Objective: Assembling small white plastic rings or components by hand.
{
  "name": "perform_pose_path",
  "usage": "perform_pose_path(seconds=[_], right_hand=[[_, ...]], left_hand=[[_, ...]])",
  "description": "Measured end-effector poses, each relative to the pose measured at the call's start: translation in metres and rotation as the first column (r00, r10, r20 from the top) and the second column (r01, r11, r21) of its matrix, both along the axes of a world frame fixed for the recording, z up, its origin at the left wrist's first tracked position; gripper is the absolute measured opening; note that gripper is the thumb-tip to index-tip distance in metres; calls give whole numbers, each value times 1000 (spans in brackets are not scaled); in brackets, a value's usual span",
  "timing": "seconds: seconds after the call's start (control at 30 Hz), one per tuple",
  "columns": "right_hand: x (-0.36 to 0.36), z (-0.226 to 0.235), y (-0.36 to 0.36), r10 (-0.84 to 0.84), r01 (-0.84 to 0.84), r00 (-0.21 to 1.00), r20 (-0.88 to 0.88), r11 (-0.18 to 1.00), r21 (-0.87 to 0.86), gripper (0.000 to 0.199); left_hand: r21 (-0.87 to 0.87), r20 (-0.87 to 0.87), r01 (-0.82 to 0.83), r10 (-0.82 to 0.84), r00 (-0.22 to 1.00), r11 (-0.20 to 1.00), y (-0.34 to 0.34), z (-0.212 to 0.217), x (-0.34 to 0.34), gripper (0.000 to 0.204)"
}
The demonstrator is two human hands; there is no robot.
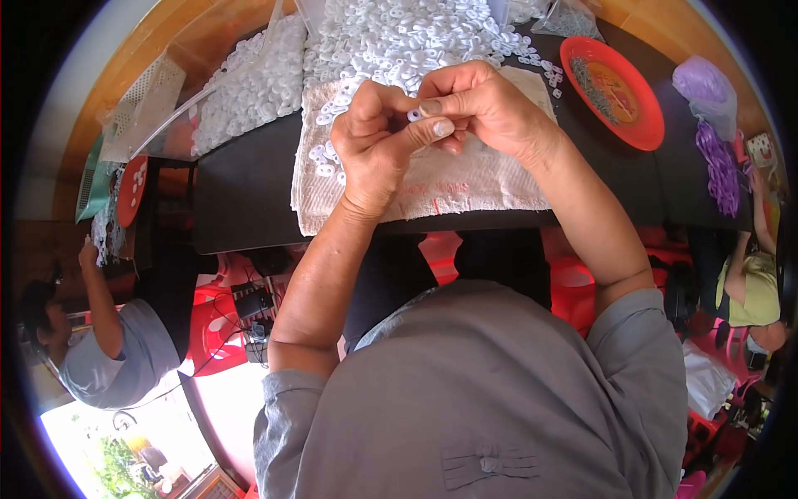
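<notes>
Both my hands meet above a pale cloth [490,187] on the dark table. My left hand [371,145] is closed, its thumb and fingers pinching a small white plastic piece with a hole [415,116]. Against the same piece press the thumb and forefinger of my right hand [490,104], also closed. Whether a second tiny part sits between the fingertips is hidden. Just left of my left hand, several loose white plastic pieces [322,158] lie on the cloth. Beyond the hands a large heap of the same white pieces [399,37] spreads over the table.
A clear bag of white pieces [249,91] lies at the far left. On the right stands a red plate [651,116] holding small grey metal parts [594,87]. Purple strands [716,166] hang beyond it. One person [125,333] works at left, another [752,283] at right.
</notes>
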State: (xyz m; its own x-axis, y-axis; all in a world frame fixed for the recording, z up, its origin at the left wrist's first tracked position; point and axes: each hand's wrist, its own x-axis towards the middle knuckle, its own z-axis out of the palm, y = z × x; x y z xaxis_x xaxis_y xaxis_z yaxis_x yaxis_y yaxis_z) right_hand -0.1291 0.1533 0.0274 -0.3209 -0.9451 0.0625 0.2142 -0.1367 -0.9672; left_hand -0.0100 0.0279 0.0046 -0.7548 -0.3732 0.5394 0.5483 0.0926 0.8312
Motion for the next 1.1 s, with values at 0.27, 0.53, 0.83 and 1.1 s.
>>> perform_pose_path(seconds=[0.27,0.53,0.83,1.1], right_hand=[[-5,-1,-5,-300,298,947,-111,954,-31,27],[-23,18,4,-544,544,838,42,828,-134,22],[-31,12,11,-757,745,653,11,640,-187,22],[-31,9,4,-730,698,680,-68,674,-242,24]], left_hand=[[121,69,-318,311,948,940,-9,23,1,22],[-390,91,-561,636,766,730,-162,122,-16,24],[-785,-15,-180,272,962,594,-19,24,-27,19],[-874,219,34,331,918,484,1,-9,-20,12]])
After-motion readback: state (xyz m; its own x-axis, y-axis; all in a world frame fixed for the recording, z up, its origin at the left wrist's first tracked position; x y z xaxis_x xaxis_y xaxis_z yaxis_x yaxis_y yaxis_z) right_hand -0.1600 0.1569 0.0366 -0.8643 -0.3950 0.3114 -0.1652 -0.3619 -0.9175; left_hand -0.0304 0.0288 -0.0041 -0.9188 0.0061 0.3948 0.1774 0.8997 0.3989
